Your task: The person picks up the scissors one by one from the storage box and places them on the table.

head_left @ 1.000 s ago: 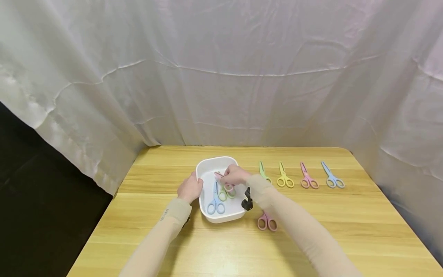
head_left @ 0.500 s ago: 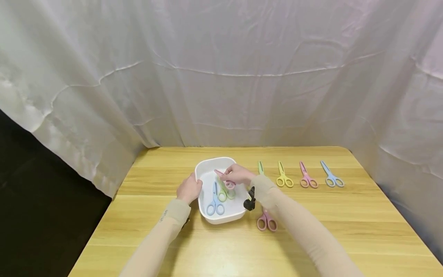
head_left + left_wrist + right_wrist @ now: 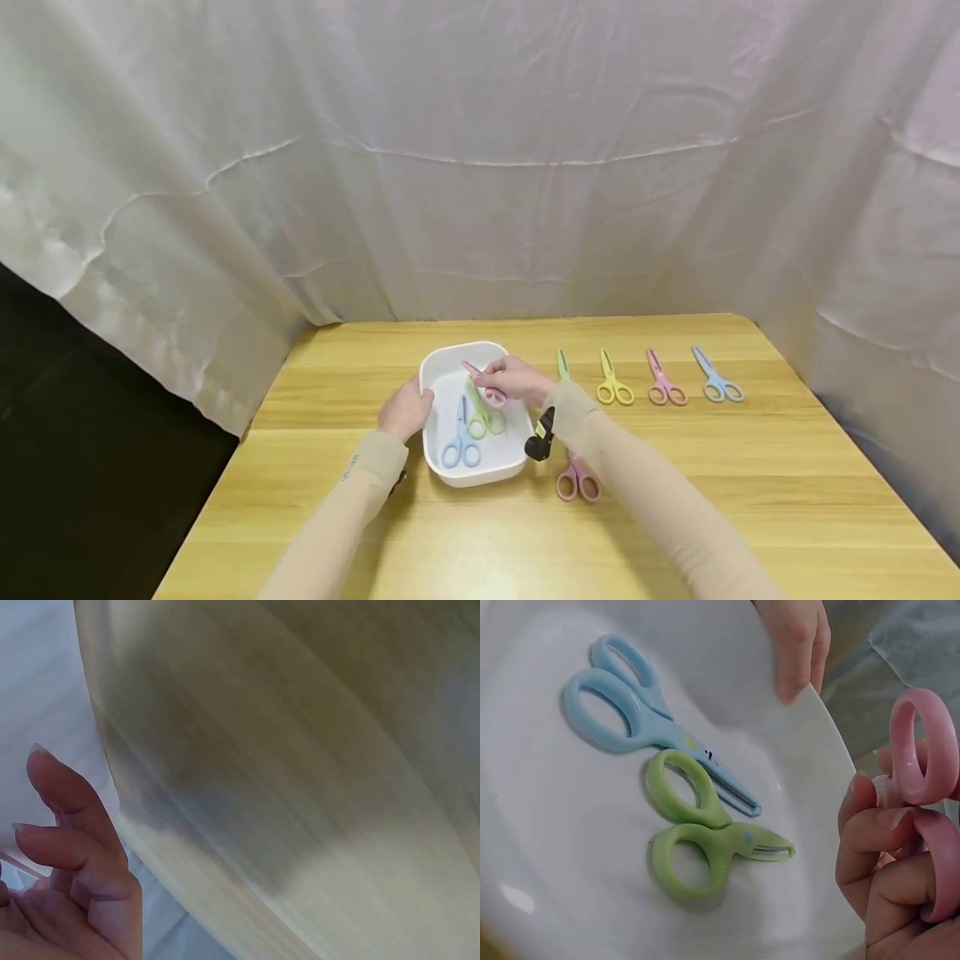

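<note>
Here, a person's right hand [image 3: 512, 378] pinched pink scissors [image 3: 943, 750] over a white tub [image 3: 480, 480]. The left hand [image 3: 405, 410] gripped the tub's left side, with its thumb over the edge. Blue scissors [image 3: 656, 729] and green scissors [image 3: 721, 838] lay inside, close together. Yellow scissors [image 3: 614, 387] lay on the wooden table [image 3: 750, 467].

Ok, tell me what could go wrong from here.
The right hand holds pink scissors over the tray; a slip might drop them onto the green pair. The left hand grips just one side of the tray, so a bump could swing it. The right sleeve partly hides another pink pair and might nudge it.
</note>
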Demonstrator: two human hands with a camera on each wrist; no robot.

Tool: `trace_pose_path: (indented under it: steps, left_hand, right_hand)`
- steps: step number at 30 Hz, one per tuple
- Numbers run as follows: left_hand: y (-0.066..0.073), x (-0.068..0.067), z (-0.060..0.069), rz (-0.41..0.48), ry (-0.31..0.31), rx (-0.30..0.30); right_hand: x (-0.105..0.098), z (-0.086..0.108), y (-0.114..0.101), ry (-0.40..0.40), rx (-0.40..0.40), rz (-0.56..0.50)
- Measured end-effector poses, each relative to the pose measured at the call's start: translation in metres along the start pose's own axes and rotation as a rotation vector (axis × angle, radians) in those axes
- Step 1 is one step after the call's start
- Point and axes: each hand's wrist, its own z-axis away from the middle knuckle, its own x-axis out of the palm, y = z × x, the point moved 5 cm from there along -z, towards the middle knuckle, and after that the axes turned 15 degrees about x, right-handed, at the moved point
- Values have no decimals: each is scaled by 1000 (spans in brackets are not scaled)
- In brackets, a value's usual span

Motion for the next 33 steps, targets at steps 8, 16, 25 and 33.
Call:
trace_pose_path:
  steps: [8,16,25,33]
  left_hand:
    - [-5,-10,-6,-87,-20,15]
    - [-6,-12,-8,-77,-33,-20]
    - [1,-9,-10,-100,-72,-54]
    - [4,-8,-11,-106,-63,-66]
  right_hand:
    - [7,-1,-2,-6,-19,-74]
    - [6,-2,0,9,-16,-139]
    - [1,0,10,10,-10,-259]
    - [0,6,12,-18,-30,-362]
